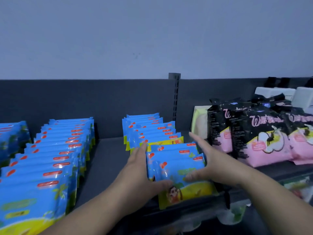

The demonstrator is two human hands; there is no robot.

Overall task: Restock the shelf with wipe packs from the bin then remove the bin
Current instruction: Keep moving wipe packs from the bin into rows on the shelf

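Head view. Squeezing a batch of blue wipe packs (176,160) between both hands at the front of the shelf (108,160), a little toward 4 o'clock from the picture's middle. At the batch's 9 o'clock, the left hand (139,168), fingers (141,151) straight and flat along its side, thumb laid across the front pack's face. At 3 o'clock, the right hand (213,159), likewise flat, fingertips aimed toward 11 o'clock, thumb on the same face. No curling round the packs: released, not clenched, simply pressing in from both sides. At the batch's 12 o'clock, just behind it, the standing middle row (149,131) of the same packs. Looks like adding the batch to that row's front end.

Toward 9 o'clock, a long row (55,158) running from the back panel to the front edge, and a further row (13,136) cut by the picture's border. Between long row and middle row, a bare strip of shelf. Toward 3 o'clock, just beside the right hand, black-and-pink packs (264,141) of another product, with white boxes (277,93) behind them at 1 o'clock.

Judging progress: probably well on, with two rows full and the middle row nearing the front edge. Left to do: settling this batch, perhaps filling the bare strip, then taking away the bin. No sure sight of the bin. Only blurred clear shapes at 5 o'clock, below the shelf edge, not identifiable.
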